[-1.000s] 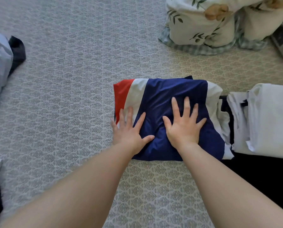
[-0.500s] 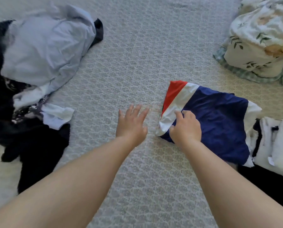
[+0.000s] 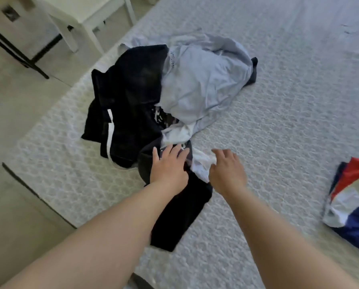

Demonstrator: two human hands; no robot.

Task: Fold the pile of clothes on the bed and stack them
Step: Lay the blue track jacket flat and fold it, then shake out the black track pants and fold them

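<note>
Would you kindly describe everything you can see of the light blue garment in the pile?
The light blue garment is soft, thin-looking cloth, crumpled and unfolded, draped over the far right of the pile on the patterned bedspread. Small dark lettering shows near its upper left edge. It overlaps the black clothes on its left, a dark piece pokes out at its far right, and white fabric lies under its near edge. Neither hand touches it.

Soft, even daylight; faint shadows under clothes pile [image 3: 164, 101]. Motion blur throughout. Wide-angle bending near frame edges.
</note>
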